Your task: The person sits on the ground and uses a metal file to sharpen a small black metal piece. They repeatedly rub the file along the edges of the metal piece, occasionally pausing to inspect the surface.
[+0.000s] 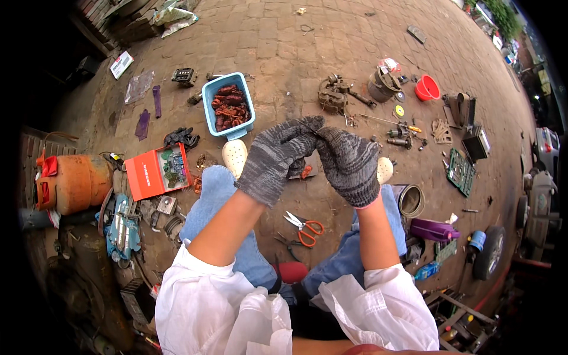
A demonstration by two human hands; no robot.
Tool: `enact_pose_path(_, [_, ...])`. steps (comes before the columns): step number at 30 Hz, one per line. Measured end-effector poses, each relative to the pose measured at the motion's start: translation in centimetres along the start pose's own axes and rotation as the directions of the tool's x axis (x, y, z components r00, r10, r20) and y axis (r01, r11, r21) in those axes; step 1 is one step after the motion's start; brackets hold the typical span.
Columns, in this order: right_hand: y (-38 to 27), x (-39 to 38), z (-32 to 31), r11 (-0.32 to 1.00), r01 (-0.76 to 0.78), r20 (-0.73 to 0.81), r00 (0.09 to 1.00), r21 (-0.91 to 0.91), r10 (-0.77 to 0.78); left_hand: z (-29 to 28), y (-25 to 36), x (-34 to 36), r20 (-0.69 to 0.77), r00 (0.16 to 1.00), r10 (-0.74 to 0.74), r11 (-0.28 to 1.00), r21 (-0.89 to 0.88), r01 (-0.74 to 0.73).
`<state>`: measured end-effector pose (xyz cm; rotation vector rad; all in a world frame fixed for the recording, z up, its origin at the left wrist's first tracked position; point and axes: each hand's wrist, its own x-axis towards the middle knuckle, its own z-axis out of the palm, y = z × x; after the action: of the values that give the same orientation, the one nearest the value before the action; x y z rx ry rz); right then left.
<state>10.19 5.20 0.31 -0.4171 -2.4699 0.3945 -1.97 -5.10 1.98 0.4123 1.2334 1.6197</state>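
Grey-and-black knitted gloves cover both my hands, which meet in front of my knees. The fingers of my left hand [278, 157] are closed, with their tips against those of my right hand [350, 163], also closed. Whatever they pinch is hidden or too small to name. Below and between them shows a small reddish-copper piece [306, 171], beside a dark lump partly covered by the left glove. Beyond my left hand stands a light-blue plastic basin [253, 112] holding reddish-brown copper wire coils [231, 107]. Orange-handled scissors [305, 229] lie open between my legs, with dark pliers [288, 245] beside them.
An open red box [144, 177] with circuit boards and an orange gas cylinder [80, 183] are at left. To the right lie greasy motor parts [333, 94], a red bowl [427, 88], a green circuit board [459, 171], a metal cylinder [411, 201] and a purple casing [435, 229].
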Motion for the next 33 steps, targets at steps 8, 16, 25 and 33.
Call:
enact_pose_path(8, [-0.5, 0.2, -0.7, 0.982, -0.027, 0.044, 0.998, -0.186, 0.036, -0.6, -0.5, 0.4, 0.048, 0.996, -0.07, 0.993, -0.094, 0.074])
enact_pose_path(16, [0.2, 0.5, -1.3, 0.997, -0.016, -0.118, 0.993, -0.077, 0.007, -0.3, -0.3, 0.2, 0.132, 0.988, -0.081, 0.98, -0.17, 0.103])
enact_pose_path(25, [-0.3, 0.0, 0.0, 0.991, 0.034, -0.045, 0.998, -0.131, -0.04, -0.5, -0.4, -0.2, 0.04, 0.973, 0.227, 0.918, 0.325, -0.227])
enact_pose_path(33, [0.3, 0.6, 0.9, 0.975, -0.093, -0.232, 0.972, -0.202, 0.045, 0.0, -0.3, 0.0, -0.065, 0.974, 0.218, 0.927, 0.327, -0.186])
